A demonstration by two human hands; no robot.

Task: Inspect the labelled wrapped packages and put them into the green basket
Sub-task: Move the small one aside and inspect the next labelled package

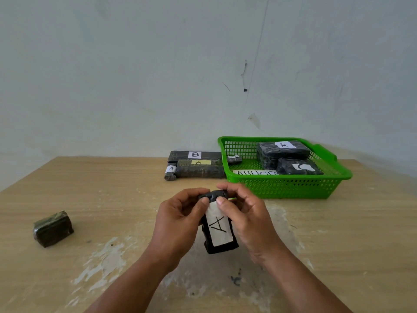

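both hands [180, 219] holding package [220, 231], basket [284, 186] behind

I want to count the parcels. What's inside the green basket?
Inside the green basket: a big package marked A, a package with a partly readable label, a tiny package and a lettered paper strip. Anything underneath them is hidden.

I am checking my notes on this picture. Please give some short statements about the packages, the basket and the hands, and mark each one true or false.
1. Both hands, left hand and right hand, hold the package labelled A. True.
2. The green basket holds no packages. False: several lie in it.
3. The package labelled B lies in the basket. False: it lies on the table beside it.
4. An unlabelled-looking package lies far left. True.
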